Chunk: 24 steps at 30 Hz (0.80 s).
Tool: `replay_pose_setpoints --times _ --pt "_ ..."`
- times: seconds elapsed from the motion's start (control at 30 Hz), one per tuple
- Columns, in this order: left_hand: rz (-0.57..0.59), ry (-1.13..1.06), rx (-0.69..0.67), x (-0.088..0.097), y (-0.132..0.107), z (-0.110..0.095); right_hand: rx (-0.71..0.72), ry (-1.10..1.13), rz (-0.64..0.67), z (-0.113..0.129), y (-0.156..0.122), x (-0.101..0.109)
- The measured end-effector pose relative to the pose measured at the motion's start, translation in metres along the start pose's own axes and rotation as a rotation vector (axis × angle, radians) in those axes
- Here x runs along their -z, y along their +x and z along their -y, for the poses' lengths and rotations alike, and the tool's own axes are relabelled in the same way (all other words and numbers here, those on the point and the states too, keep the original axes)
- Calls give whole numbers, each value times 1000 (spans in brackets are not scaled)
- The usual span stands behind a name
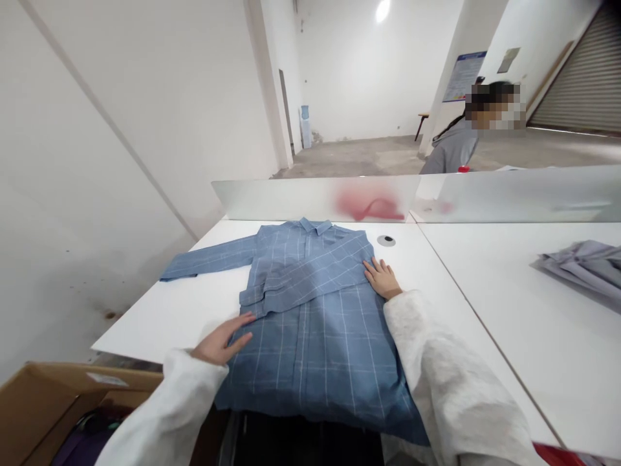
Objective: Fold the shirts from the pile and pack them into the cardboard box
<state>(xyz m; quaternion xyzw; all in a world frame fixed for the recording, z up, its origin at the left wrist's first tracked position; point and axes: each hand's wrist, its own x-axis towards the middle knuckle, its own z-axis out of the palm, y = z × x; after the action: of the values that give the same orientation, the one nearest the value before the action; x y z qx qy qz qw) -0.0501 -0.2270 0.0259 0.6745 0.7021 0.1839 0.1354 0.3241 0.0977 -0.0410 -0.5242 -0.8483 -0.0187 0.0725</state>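
A blue checked shirt [310, 310] lies flat on the white table [194, 304], collar at the far end, its hem hanging over the near edge. One sleeve is folded across the chest; the other sleeve [208, 259] stretches out to the left. My left hand [220, 340] rests flat with fingers stretched out on the shirt's left edge. My right hand [382, 278] lies flat and open on the shirt's right edge, near the folded sleeve's shoulder. Both arms wear pale fleece sleeves.
A frosted divider [315, 197] runs along the table's far edge. A round cable hole [387, 241] sits beside the collar. A grey garment [582, 265] lies on the adjoining table at right. An open cardboard box [53, 401] stands lower left. Another person [456, 139] sits beyond the divider.
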Motion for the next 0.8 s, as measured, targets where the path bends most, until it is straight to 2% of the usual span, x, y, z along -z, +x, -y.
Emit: replay_pose_setpoints --times 0.1,0.2,0.27,0.4,0.57,0.7,0.8 --pt "-213 58 81 -8 25 53 -4 10 1 -1 0 -2" --pt "-431 136 306 -15 45 100 -4 18 8 -4 0 -5" --pt "-517 168 414 -12 57 123 -2 15 4 -6 1 -7" --pt "-549 141 529 11 82 158 8 -5 -27 -12 1 -15" --pt "-604 30 710 36 113 190 41 -10 -97 -24 3 -30" --pt "-694 -89 877 47 125 214 53 -5 -124 -29 4 -33" --pt "-749 -201 935 61 130 231 49 -15 -123 -29 4 -31"
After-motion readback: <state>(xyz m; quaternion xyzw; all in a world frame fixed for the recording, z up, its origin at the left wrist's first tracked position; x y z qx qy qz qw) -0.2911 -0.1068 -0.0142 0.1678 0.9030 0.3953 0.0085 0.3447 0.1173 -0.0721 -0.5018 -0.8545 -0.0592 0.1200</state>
